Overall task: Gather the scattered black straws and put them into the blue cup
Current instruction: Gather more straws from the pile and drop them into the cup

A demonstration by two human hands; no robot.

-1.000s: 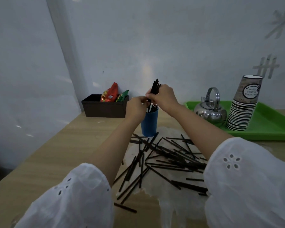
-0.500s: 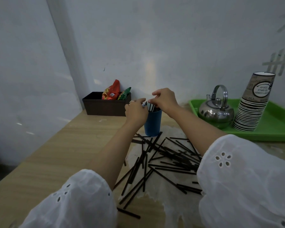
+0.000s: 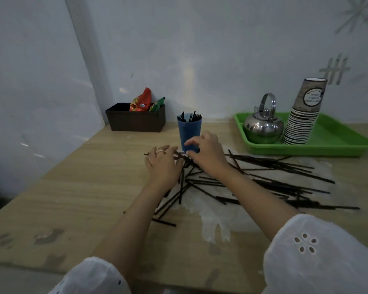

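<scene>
The black straws point(image 3: 263, 177) are strewn in a crossed heap on the table point(image 3: 72, 187), directly before the blue cup point(image 3: 189, 132), where a few are already stood upright. The near end is covered by the left hand point(image 3: 164, 164) and right hand point(image 3: 206, 153), fingers loosely spread, nothing visibly pinched, seemingly for raking a bundle together.

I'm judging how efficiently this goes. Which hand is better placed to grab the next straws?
Probably the right hand: it sits over the dense straws beside the blue cup. The left hand covers only the pile's thin edge.
</scene>
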